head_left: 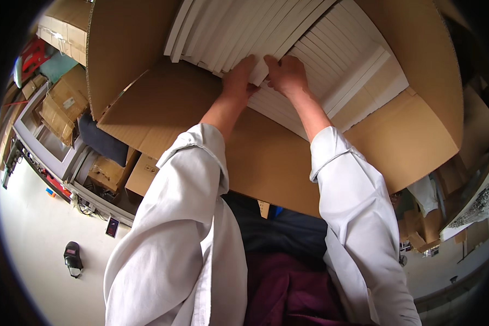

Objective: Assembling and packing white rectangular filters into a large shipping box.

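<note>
A large open cardboard box (271, 157) holds two rows of thin white slab-like pieces (239, 32) standing on edge, perhaps flat cartons. Both hands reach into it, close together at the near end of the left row. My left hand (238, 79) is closed at the end of one white piece (259, 69), its thumb low by the near edge. From the other side, my right hand (289, 75) has bent fingers on the same piece, beside the gap between the rows. The fingertips are partly hidden.
Folded-out flaps (407, 136) surround the box opening. At left are a grey-framed shelf or cabinet (49, 136), smaller cartons (65, 103) and a dark cushion-like thing (100, 138). A black object (73, 259) lies on the pale floor. More cardboard (426, 225) is piled at right.
</note>
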A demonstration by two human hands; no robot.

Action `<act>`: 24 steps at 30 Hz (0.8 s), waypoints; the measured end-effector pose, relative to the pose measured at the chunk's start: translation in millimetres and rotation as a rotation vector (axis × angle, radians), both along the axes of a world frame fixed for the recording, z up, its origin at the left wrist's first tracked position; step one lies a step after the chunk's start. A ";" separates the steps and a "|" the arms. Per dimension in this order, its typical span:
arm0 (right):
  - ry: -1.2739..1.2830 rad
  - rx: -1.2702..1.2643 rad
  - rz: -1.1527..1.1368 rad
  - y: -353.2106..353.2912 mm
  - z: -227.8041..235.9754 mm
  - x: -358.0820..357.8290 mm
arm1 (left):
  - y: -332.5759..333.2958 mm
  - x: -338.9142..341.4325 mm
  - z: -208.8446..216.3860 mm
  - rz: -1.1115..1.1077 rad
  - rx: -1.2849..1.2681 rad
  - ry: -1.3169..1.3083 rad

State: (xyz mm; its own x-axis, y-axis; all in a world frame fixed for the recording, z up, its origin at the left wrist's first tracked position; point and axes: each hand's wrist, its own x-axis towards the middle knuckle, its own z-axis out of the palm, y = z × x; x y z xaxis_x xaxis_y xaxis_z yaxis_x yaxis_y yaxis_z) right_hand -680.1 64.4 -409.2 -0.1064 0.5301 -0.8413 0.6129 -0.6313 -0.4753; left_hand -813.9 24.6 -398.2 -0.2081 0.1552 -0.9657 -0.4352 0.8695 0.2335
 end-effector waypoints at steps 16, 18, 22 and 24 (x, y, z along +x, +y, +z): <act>-0.039 0.058 0.108 3.2 4.4 5.2 | 8.0 -15.0 -11.5 0.058 -0.057 -0.103; -0.023 -0.002 0.090 7.7 6.1 7.8 | 2.8 -13.1 -18.4 0.116 -0.064 -0.120; 0.002 -0.077 0.058 8.0 12.3 1.7 | -4.9 -8.1 -24.1 0.451 0.178 -0.260; -0.022 -0.072 0.067 8.0 7.6 6.5 | 1.9 -3.4 -21.5 0.497 0.162 -0.271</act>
